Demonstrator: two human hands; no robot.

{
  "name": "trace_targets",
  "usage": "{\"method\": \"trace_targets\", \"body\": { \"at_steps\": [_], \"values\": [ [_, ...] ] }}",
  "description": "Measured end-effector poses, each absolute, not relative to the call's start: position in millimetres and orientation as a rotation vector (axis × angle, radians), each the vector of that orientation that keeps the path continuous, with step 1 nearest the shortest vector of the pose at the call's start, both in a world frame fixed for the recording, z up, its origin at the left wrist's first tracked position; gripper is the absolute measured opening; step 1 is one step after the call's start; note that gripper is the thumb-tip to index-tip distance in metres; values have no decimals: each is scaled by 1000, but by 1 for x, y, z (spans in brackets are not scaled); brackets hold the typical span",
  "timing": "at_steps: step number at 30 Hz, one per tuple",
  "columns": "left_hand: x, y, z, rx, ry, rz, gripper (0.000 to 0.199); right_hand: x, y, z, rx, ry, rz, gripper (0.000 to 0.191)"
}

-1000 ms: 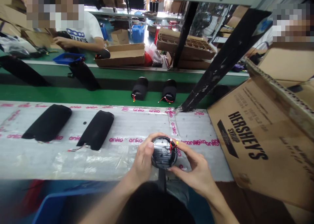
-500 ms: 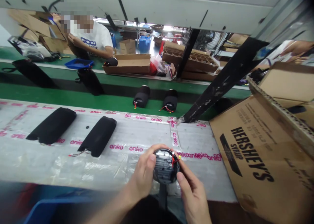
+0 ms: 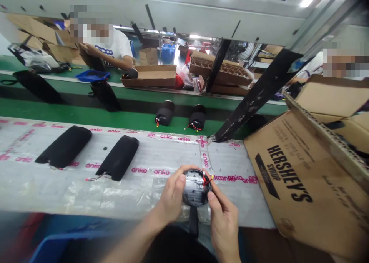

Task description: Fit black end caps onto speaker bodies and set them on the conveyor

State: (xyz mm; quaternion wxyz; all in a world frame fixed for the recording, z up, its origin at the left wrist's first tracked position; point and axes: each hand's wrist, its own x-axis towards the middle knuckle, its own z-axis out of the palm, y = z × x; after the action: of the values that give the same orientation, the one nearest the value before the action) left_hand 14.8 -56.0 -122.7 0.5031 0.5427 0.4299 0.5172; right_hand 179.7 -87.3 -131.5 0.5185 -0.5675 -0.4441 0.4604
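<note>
A round black part (image 3: pixel 194 192) with a glossy, ribbed face and red, white and yellow wire plugs at its upper right is between my hands over the bench's near edge. My left hand (image 3: pixel 173 195) grips its left side, thumb on the rim. On the right side, my right hand (image 3: pixel 223 213) holds the rim with thumb and fingers, close to the wires. A black strap (image 3: pixel 193 222) hangs below the part. To the left, two black fabric sleeves, one farther (image 3: pixel 65 145) and one nearer (image 3: pixel 118 157), lie on the covered bench with thin wires at their lower ends.
A large cardboard box (image 3: pixel 288 178) stands at the right beside a black slanted post (image 3: pixel 256 94). Beyond the bench (image 3: pixel 161 190), several black cylinders rest on a green belt (image 3: pixel 135 119). A person in a white shirt sits across it. A blue bin (image 3: pixel 57 247) is at lower left.
The view has shifted slightly. Both hands keep their hold on the round part, which looks slightly tilted compared with before. The person across has lowered a hand a little.
</note>
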Motion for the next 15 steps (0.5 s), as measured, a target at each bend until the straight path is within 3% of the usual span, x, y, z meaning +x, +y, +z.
{"method": "trace_targets", "body": {
  "at_steps": [11, 15],
  "values": [
    [-37, -46, -89, 1366, 1041, 913, 60, 219, -84, -144, -1100, -1163, 1433, 55],
    [-79, -28, -71, 1581, 1251, 920, 40, 238, -78, -191, -1123, -1300, 1406, 68]
  ]
}}
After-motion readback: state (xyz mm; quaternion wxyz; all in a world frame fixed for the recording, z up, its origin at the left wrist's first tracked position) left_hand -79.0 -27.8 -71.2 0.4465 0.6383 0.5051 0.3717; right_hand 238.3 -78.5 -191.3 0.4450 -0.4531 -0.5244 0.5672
